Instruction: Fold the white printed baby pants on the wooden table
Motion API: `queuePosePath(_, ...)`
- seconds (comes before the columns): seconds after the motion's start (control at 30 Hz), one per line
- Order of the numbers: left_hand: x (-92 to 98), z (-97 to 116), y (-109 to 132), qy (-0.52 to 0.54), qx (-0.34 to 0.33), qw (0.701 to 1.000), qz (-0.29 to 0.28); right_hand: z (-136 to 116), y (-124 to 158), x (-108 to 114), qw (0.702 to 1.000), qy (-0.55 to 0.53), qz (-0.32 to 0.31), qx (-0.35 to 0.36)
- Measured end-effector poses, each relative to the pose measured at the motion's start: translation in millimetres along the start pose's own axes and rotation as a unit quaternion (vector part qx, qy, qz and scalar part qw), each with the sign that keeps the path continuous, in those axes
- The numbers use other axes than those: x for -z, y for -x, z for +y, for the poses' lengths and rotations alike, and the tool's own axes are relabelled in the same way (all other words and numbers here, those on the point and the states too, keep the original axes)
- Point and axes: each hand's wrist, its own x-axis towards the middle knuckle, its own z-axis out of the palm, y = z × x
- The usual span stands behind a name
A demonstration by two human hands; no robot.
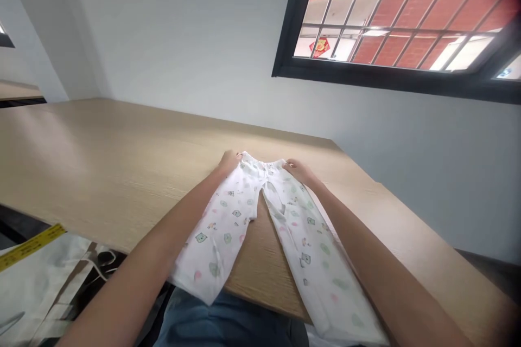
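Note:
A pair of small white pants (244,227) with a green and pink animal print lies flat on a light wooden table (101,173), legs spread and running toward me. My left hand (228,162) grips the left end of the elastic waistband, fingers curled over its edge. My right hand (297,172) holds the right end of the waistband in the same way. The ends of the legs hang toward the near table edge, and the right leg's cuff is partly cut off by the bottom of the view.
A yellow tape measure (28,246) lies on a white fabric sheet (40,293) below the table at lower left. My blue-clad lap (220,325) shows at the bottom. A barred window (391,16) looks onto a red brick wall at upper right.

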Motion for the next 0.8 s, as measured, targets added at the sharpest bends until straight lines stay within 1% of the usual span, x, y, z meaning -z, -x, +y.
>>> queuePosePath(0.1, 6.4, 0.0, 3.6, -0.016, -0.023, 1.000, -0.013, 0.1, 0.6, 5.9, 1.000, 0.011, -0.022, -0.009)
queuePosePath(0.17, 19.3, 0.3, 13.0, -0.029, -0.052, 0.998, -0.024, -0.9, 6.9, 13.9, 0.999, 0.022, -0.025, -0.007)
queuePosePath(0.23, 36.1, 0.4, 29.5, -0.043, -0.086, 0.995, -0.039, -5.6, 17.2, 22.4, 1.000, 0.025, -0.013, 0.013)
queuePosePath(0.3, 52.1, 1.0, 51.9, -0.059, -0.116, 0.989, -0.067, -17.7, 29.8, 28.1, 0.998, 0.012, -0.021, 0.051)
queuePosePath(0.37, 62.3, 2.5, 76.2, -0.074, -0.141, 0.982, -0.103, -38.6, 42.0, 27.8, 0.990, -0.031, -0.075, 0.116)
queuePosePath(0.4, 64.4, 3.5, 87.2, -0.079, -0.154, 0.978, -0.120, -51.6, 47.4, 24.7, 0.980, -0.059, -0.109, 0.154)
queuePosePath(0.47, 62.7, 5.2, 103.8, -0.087, -0.179, 0.969, -0.147, -79.5, 55.7, 12.1, 0.953, -0.108, -0.163, 0.231)
queuePosePath(0.53, 56.1, 5.3, 112.8, -0.095, -0.202, 0.960, -0.171, -103.7, 60.2, -7.8, 0.933, -0.123, -0.178, 0.289)
queuePosePath(0.6, 49.5, 3.7, 119.4, -0.103, -0.220, 0.951, -0.192, -118.4, 60.5, -31.2, 0.921, -0.105, -0.177, 0.330)
queuePosePath(0.67, 47.5, 1.4, 132.5, -0.108, -0.237, 0.943, -0.209, -121.8, 56.3, -52.6, 0.915, -0.072, -0.176, 0.356)
queuePosePath(0.7, 49.0, 0.6, 143.8, -0.109, -0.243, 0.939, -0.218, -120.1, 52.5, -61.0, 0.914, -0.057, -0.176, 0.362)
queuePosePath(0.73, 52.2, 0.4, 158.5, -0.109, -0.246, 0.936, -0.228, -116.8, 47.6, -67.6, 0.914, -0.045, -0.175, 0.363)
queuePosePath(0.8, 62.5, 1.6, 195.6, -0.106, -0.240, 0.930, -0.257, -108.6, 35.1, -75.5, 0.922, -0.031, -0.164, 0.350)
